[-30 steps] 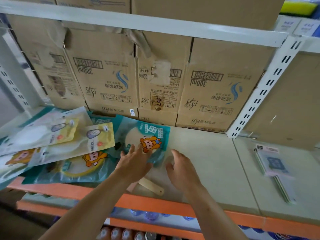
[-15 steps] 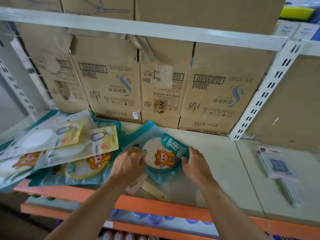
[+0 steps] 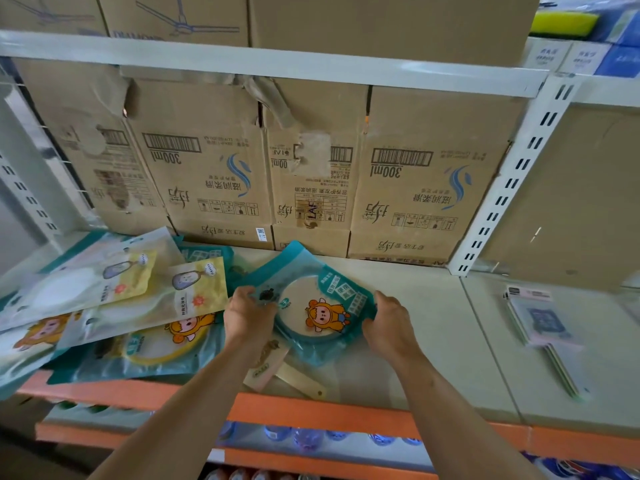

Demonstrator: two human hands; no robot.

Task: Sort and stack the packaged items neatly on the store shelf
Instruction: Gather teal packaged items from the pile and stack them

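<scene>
The teal packet (image 3: 318,306) lies tilted on the shelf (image 3: 433,341), in front of the cardboard cartons (image 3: 311,188), a top corner pointing toward them. The left hand (image 3: 247,315) grips its left edge with fingers curled over the film. The right hand (image 3: 388,327) grips the right edge in the same way.

It looks light and thin: a glossy plastic pouch around a flat round disc printed with a cartoon figure. The film is probably slick and floppy at the borders, while the disc inside looks stiff. A hold on both side edges, close to the disc, should therefore keep it flat. A pinch at one corner would likely let it sag or slide. Nothing suggests it is fragile, though the film could crease.

Two flat handles (image 3: 298,379), one pale pink and one tan, stick out on the side of the packet away from the cartons. Whether both belong to this packet cannot be told.

- **Cartons:** four stand in the row.
- **Loose pile:** in front of the cartons' left end lies an overlapping pile with two yellow-labelled packets (image 3: 197,285). It also holds at least three more teal packets (image 3: 162,344); the overlap hides any others.
- **Other goods:** beyond the cartons' right end, a small stack of flat packs (image 3: 543,323) lies on the shelf. Its count is not readable.
</scene>
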